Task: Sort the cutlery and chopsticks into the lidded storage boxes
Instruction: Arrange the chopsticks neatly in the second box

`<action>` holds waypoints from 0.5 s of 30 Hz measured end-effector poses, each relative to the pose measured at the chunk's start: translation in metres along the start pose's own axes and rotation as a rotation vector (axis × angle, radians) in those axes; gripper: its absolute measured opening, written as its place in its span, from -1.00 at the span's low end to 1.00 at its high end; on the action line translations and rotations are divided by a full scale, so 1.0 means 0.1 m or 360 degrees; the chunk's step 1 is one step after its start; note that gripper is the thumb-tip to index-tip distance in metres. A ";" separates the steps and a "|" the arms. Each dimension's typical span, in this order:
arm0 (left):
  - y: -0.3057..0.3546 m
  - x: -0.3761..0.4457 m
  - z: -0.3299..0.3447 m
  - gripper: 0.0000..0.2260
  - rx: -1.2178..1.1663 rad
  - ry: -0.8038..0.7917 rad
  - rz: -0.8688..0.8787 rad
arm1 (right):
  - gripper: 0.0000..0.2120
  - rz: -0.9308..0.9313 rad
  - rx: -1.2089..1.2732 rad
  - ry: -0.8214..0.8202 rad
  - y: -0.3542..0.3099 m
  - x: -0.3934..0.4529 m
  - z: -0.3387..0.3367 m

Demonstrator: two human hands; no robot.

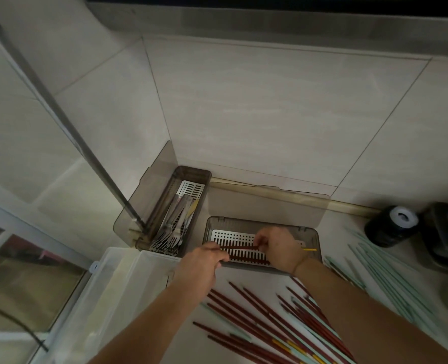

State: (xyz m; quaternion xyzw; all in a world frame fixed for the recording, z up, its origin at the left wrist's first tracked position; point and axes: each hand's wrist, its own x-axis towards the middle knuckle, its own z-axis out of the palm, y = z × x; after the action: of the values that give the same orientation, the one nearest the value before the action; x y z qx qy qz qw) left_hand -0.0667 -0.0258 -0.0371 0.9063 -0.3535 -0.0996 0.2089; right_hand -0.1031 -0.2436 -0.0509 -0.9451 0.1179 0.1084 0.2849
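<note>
From the head camera, the person leans over a counter in dim light. Two smoky brown boxes sit by the tiled wall, both with lids open. The left box (165, 214) holds forks (169, 239) and other silver cutlery on a white tray with holes. The right box (262, 243) has the same kind of tray, and both hands are over it.

The left hand (204, 261) and the right hand (278, 248) hold one pair of dark red chopsticks (240, 248) between them, lying sideways just above the tray. The left fingers are curled round one end. The right fingers pinch the other end, and the yellow tip (309, 249) sticks out past that hand. It looks like the pair is about to be laid down inside.

Many more red chopsticks (259, 319) lie loose on the counter near the person (some have yellow and pale green ends). A bunch of pale green chopsticks (380, 282) lies to the right. A clear plastic tub (118, 290) sits at the left, and a dark round jar (392, 224) stands far right.

What could go wrong? If one hand lets go first, the pair could tip and land crooked or catch on the box edge. The person's arms hang right over the loose pile, so a sleeve-less elbow could still nudge sticks and roll them off the counter.
</note>
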 end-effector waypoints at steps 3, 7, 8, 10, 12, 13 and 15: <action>0.01 -0.01 0.00 -0.73 0.0000 0.0030 0.0016 | -0.85 0.0027 0.0035 -0.0051 0.05 0.00 0.02; 0.01 -0.02 0.00 -0.75 0.0070 0.0108 0.0066 | -0.81 -0.0050 0.0055 -0.0144 0.11 -0.03 0.01; 0.02 -0.03 0.00 -0.75 0.0081 0.0124 0.0066 | -0.80 -0.0082 0.0068 -0.0171 0.11 -0.05 0.00; 0.04 -0.05 -0.01 -0.75 0.0085 0.0178 0.0044 | -0.79 -0.0147 0.0086 -0.0179 0.09 -0.08 -0.02; 0.08 -0.09 0.01 -0.73 0.0095 0.0298 0.0087 | -0.82 -0.0246 0.0079 0.0023 0.07 -0.17 -0.06; 0.10 -0.13 0.04 -0.73 0.0105 0.0350 0.0158 | -0.84 -0.0318 0.0074 0.0213 0.06 -0.26 -0.08; 0.15 -0.23 0.12 -0.79 0.0130 0.0304 0.0378 | -0.89 -0.0488 0.0037 0.0525 0.06 -0.54 -0.09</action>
State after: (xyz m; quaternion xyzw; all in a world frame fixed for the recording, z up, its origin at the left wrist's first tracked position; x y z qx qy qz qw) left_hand -0.0960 -0.0239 -0.0408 0.8712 -0.4406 0.0269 0.2148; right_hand -0.1544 -0.2448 -0.0323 -0.9536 0.0193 -0.0936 0.2857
